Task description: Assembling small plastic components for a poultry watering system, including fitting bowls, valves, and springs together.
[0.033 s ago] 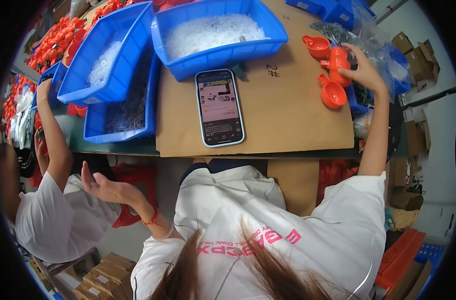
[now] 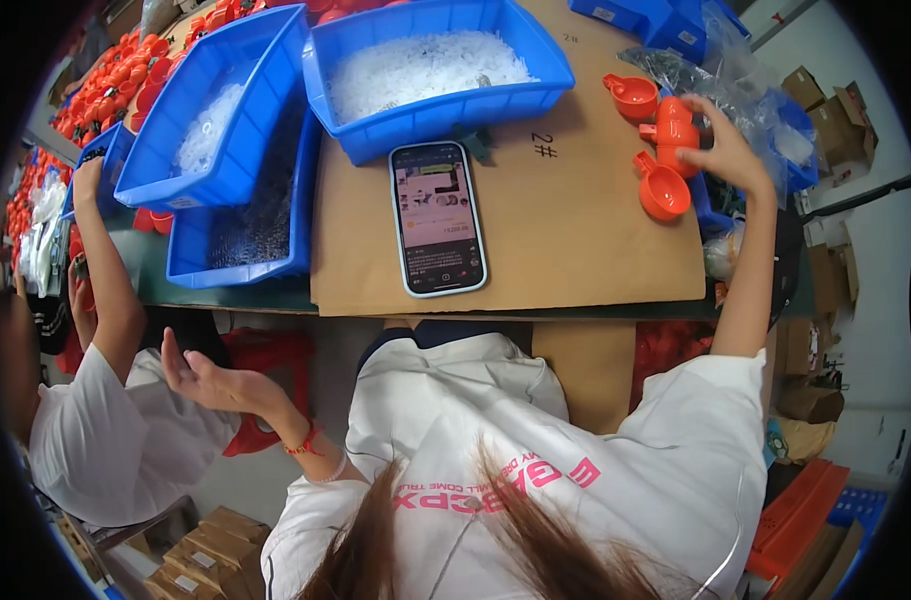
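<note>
My right hand reaches out to the right end of the table and grips an orange cup-shaped plastic part. Two more orange parts lie close by, one farther away and one nearer, on a brown cardboard sheet. My left hand is held off the table at my left side, palm up with fingers apart and nothing in it. A red cord bracelet circles that wrist. A smartphone lies screen-up on the cardboard in front of me.
Blue bins of small white parts stand at the back and back left, with a darker-filled bin below. Clear bags pile up on the right. A co-worker's arm reaches up on the left. Cardboard boxes sit on the floor.
</note>
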Demonstrator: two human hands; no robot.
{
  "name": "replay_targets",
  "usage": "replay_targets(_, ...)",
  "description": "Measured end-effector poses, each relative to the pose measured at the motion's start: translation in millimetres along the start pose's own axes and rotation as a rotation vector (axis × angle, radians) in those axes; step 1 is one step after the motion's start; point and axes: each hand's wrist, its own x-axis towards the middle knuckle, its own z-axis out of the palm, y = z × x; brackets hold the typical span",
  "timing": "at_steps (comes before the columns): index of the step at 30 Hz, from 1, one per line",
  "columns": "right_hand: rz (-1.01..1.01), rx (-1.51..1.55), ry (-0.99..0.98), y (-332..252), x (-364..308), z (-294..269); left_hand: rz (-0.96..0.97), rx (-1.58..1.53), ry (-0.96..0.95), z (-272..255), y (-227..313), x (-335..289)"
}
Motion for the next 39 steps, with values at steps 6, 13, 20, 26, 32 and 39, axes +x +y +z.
replay_targets(6,0.149,0.122,0.011,-26.6,-22.7,22.2,-0.007,-0.010,0.018,-5.2,24.4,-0.4)
replay_targets(13,0.091,0.149,0.380,-85.8,-46.0,46.0,-0.047,-0.582,-0.357,28.4,89.7,-52.2)
replay_targets(20,-0.361,0.353,0.626,-235.0,-82.0,108.9,-0.080,-1.051,-0.752,77.7,141.0,-103.6)
replay_targets(26,-0.322,0.735,0.200,-273.8,-118.1,125.9,-0.555,-1.072,-0.860,41.2,107.1,-73.3)
replay_targets(32,-0.495,0.372,0.435,-284.5,-120.9,115.9,-1.099,-1.185,-1.059,0.3,101.8,-69.9)
replay_targets(39,-0.301,0.686,0.344,-305.0,-150.9,149.6,-0.478,-1.074,-0.914,-51.3,109.2,-70.1)
